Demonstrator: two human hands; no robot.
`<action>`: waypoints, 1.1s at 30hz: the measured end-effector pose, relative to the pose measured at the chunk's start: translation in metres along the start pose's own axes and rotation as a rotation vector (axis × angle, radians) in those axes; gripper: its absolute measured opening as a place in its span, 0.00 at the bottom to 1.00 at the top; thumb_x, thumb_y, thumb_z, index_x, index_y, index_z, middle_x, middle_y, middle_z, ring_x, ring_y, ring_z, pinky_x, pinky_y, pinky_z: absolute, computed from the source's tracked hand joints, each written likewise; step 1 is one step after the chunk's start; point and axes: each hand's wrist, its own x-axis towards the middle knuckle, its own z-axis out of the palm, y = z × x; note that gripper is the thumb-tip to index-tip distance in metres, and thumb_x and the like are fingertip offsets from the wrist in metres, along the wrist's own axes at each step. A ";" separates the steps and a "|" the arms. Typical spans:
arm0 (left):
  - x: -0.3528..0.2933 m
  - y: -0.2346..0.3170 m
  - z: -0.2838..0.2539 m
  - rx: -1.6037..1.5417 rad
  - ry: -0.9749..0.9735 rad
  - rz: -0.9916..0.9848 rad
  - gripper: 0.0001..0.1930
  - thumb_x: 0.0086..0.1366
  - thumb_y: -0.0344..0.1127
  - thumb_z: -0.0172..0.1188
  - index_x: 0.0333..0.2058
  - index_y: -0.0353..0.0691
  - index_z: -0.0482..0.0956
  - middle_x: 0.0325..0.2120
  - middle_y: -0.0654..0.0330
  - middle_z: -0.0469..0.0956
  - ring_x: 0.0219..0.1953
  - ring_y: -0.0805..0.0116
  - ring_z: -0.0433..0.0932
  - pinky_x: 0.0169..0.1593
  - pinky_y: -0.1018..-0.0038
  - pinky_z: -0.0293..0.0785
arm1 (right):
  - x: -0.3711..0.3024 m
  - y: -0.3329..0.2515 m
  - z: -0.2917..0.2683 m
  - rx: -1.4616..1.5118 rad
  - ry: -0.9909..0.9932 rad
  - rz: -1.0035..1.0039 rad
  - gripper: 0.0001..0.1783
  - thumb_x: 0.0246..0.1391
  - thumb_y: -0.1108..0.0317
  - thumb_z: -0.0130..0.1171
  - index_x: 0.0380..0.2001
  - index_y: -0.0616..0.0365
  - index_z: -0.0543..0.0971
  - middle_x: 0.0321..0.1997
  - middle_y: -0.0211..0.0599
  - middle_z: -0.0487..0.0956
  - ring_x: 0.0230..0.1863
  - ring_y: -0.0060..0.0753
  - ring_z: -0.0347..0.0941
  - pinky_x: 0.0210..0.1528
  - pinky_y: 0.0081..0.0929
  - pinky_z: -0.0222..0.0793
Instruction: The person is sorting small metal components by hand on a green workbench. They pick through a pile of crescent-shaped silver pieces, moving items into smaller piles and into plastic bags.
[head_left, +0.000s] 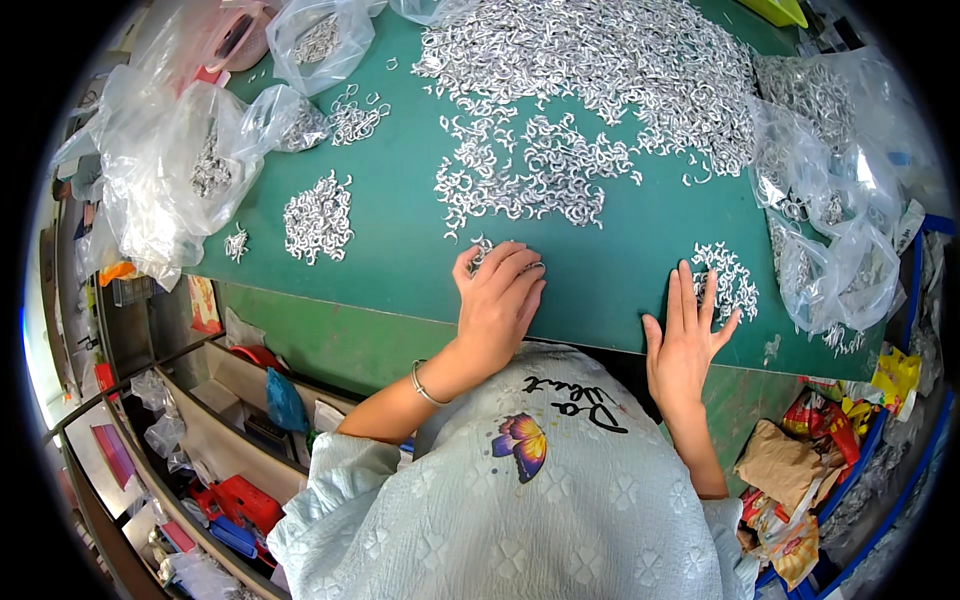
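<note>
Small silvery C-shaped metal pieces lie in heaps on the green tabletop [400,210]. My left hand [498,300] is bent at the fingers and cupped over a few of the metal pieces [482,246] near the table's front edge. Some of them show beside the thumb and past the fingertips; the rest are hidden under the hand. Farther right, my right hand [685,340] lies nearly flat with its fingers spread. Its fingers rest on the left and front part of a small heap of metal pieces [735,285].
A large heap of pieces [590,60] covers the far middle, with a looser patch [540,170] before it. A small pile [318,218] sits at left. Clear plastic bags with pieces stand at left [150,180] and right [830,200]. Shelves [230,400] lie below left.
</note>
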 end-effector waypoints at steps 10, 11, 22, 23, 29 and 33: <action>0.012 0.006 0.005 0.027 -0.029 -0.059 0.16 0.53 0.25 0.65 0.41 0.43 0.75 0.50 0.59 0.71 0.58 0.56 0.68 0.64 0.46 0.47 | 0.061 -0.046 0.002 0.217 -0.025 -0.315 0.34 0.56 0.60 0.60 0.63 0.59 0.66 0.72 0.33 0.59 0.74 0.47 0.48 0.68 0.69 0.37; 0.013 0.003 0.003 0.026 -0.030 -0.074 0.16 0.53 0.24 0.65 0.41 0.43 0.75 0.50 0.59 0.71 0.58 0.55 0.67 0.64 0.45 0.47 | 0.055 -0.046 -0.002 0.214 -0.046 -0.330 0.34 0.55 0.58 0.61 0.62 0.60 0.67 0.71 0.33 0.60 0.73 0.48 0.48 0.67 0.70 0.39; 0.009 0.002 -0.003 0.034 -0.099 -0.052 0.11 0.56 0.26 0.63 0.39 0.43 0.78 0.55 0.58 0.70 0.63 0.52 0.63 0.64 0.37 0.42 | 0.029 -0.025 -0.017 0.266 -0.174 -0.278 0.34 0.55 0.62 0.61 0.64 0.61 0.65 0.72 0.34 0.59 0.75 0.51 0.45 0.68 0.68 0.33; 0.008 -0.001 -0.005 0.030 -0.090 -0.065 0.11 0.56 0.25 0.63 0.38 0.43 0.78 0.55 0.58 0.70 0.63 0.52 0.63 0.64 0.37 0.42 | 0.027 -0.023 -0.020 0.270 -0.190 -0.281 0.35 0.54 0.62 0.61 0.64 0.60 0.65 0.72 0.34 0.59 0.75 0.51 0.45 0.68 0.68 0.33; 0.009 0.008 -0.004 -0.030 -0.099 -0.080 0.11 0.56 0.25 0.64 0.38 0.43 0.78 0.54 0.57 0.70 0.63 0.52 0.63 0.64 0.37 0.43 | 0.031 -0.032 -0.012 0.251 -0.162 -0.300 0.38 0.53 0.58 0.62 0.65 0.58 0.64 0.74 0.32 0.56 0.75 0.51 0.42 0.68 0.69 0.35; 0.010 0.009 -0.006 -0.043 -0.057 -0.092 0.11 0.56 0.25 0.64 0.38 0.42 0.78 0.53 0.57 0.70 0.61 0.53 0.65 0.66 0.42 0.44 | 0.020 -0.033 -0.015 0.274 -0.235 -0.322 0.41 0.52 0.57 0.63 0.66 0.58 0.63 0.74 0.32 0.55 0.76 0.52 0.42 0.68 0.70 0.35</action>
